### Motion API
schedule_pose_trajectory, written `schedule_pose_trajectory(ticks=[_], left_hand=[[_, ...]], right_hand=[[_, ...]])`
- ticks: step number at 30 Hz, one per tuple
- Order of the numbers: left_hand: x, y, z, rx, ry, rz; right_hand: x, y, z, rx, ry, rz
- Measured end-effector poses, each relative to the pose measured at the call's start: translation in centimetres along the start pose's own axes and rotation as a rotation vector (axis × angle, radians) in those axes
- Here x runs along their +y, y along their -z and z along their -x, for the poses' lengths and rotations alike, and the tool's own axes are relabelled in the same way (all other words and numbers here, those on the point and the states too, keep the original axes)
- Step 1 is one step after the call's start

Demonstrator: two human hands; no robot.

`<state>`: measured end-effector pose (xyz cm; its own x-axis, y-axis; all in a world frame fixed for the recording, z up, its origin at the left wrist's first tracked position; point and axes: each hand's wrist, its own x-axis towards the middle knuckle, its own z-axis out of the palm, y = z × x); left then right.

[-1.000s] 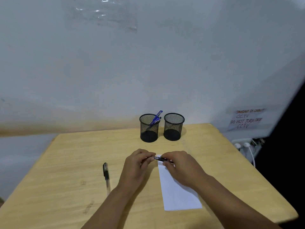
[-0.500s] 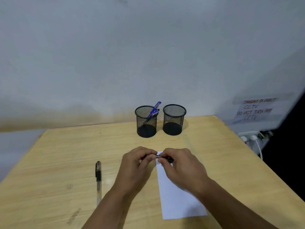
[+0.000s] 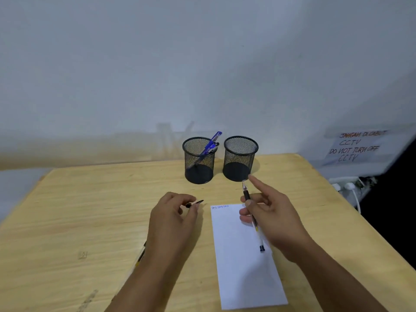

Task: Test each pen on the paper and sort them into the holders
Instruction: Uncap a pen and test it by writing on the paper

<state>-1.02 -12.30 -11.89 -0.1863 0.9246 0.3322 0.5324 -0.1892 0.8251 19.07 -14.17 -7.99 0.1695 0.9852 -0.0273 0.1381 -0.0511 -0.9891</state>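
Uncapped clear-barrelled pen (image 3: 252, 216) pinched in right hand (image 3: 273, 218), black cap (image 3: 195, 203) pinched in left hand (image 3: 173, 219).

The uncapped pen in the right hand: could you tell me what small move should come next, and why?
Probably lower the pen so its tip meets the paper and scribble. The left hand holds the cap, the right hand grips the pen with its bare tip pointing away, above the table, and no holder can be chosen until it is tested.
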Motion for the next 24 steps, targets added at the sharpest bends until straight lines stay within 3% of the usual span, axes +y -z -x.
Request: schedule_pose_trajectory(ticks=[4,9,16,19,21,24], left_hand=[[-0.2,-0.3,0.0,-0.054,0.015,-0.161],[-0.9,0.6,-0.5,-0.037,-0.002,-0.223],[-1.1,0.9,-0.7,-0.021,0.013,-0.311],[-0.4,0.9,0.3,-0.021,-0.076,-0.356],[0.2,1.1,1.3,-0.142,-0.177,-0.329],[0.9,1.3,2.3,-0.477,-0.271,-0.340]], right_hand=[[0.7,-0.1,0.1,0.098,-0.038,-0.085],[1.2,-0.1,-0.2,0.060,-0.117,-0.306],[2.6,0.1,-0.8,0.115,0.044,-0.139],[2.7,-0.4,-1.3,0.172,0.039,-0.089],[2.7,-0.6,-1.5,0.157,0.019,-0.032],[2.7,-1.0,-1.8,0.151,0.004,0.088]])
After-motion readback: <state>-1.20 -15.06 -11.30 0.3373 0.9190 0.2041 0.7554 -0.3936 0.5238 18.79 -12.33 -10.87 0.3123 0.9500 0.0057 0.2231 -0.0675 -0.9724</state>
